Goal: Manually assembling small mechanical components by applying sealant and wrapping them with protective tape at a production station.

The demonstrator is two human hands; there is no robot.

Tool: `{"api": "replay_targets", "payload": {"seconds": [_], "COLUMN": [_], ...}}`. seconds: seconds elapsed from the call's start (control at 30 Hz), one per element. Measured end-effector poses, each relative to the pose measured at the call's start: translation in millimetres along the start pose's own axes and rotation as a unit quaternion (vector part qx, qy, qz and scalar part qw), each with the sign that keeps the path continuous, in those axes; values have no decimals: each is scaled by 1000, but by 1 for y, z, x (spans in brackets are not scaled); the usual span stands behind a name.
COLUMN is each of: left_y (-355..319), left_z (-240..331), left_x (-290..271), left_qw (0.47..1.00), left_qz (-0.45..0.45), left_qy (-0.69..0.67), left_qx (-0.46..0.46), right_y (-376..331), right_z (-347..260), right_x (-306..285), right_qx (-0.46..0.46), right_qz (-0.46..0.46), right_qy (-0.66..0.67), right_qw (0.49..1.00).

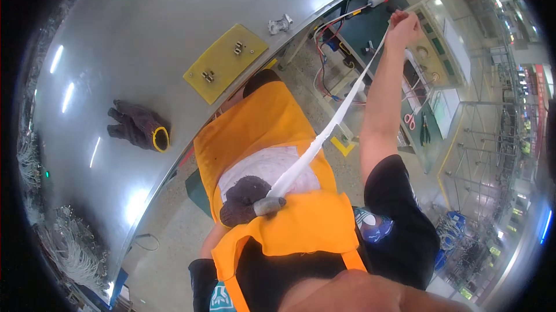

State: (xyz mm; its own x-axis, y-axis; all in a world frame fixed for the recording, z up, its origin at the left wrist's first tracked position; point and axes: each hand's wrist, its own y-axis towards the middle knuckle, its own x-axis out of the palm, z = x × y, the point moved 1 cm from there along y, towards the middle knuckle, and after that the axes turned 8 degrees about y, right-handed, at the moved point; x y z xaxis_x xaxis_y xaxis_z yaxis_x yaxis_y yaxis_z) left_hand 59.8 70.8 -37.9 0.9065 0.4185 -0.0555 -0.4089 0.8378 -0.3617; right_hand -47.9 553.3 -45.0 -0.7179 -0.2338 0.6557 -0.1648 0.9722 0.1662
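- Fingers of the left hand (246,201), inside a dark knitted glove, are curled tight around the near end of a white strip (324,132), with a grey-tipped finger lying along it.
- Fingers of the bare right hand (403,27) are pinched shut on the far end of the same strip, arm stretched out well beyond the orange apron (278,132).
- White strip is pulled taut and straight between both hands; its long axis runs diagonally, from low against the apron's chest up and away to the right.
- Spare dark glove (138,126) with a yellow cuff lies on the grey metal surface (162,28), left of the apron.
- Yellow plate (226,61) carrying small metal fittings sits on that surface, above the apron.
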Motion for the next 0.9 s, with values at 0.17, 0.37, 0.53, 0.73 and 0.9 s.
{"api": "replay_targets", "payload": {"seconds": [0.17, 0.37, 0.53, 0.73, 0.9], "left_y": [-2, -8, -13, -24, -29], "left_z": [-3, -11, -19, -36, -48], "left_x": [-3, -4, -2, 1, 12], "left_qw": [997, 987, 974, 949, 919], "left_qz": [38, 81, 111, 147, 162], "left_qy": [-60, -134, -196, -275, -351], "left_qx": [10, 22, 32, 53, 75], "right_y": [-9, -20, -24, -3, -17], "right_z": [15, 32, 32, -18, -64], "right_x": [5, 5, 8, 16, 21], "right_qx": [-80, -96, -136, -118, -142], "right_qz": [-55, -69, -53, -76, -45], "right_qy": [-133, -219, -225, -212, -235], "right_qw": [986, 969, 963, 967, 960]}}
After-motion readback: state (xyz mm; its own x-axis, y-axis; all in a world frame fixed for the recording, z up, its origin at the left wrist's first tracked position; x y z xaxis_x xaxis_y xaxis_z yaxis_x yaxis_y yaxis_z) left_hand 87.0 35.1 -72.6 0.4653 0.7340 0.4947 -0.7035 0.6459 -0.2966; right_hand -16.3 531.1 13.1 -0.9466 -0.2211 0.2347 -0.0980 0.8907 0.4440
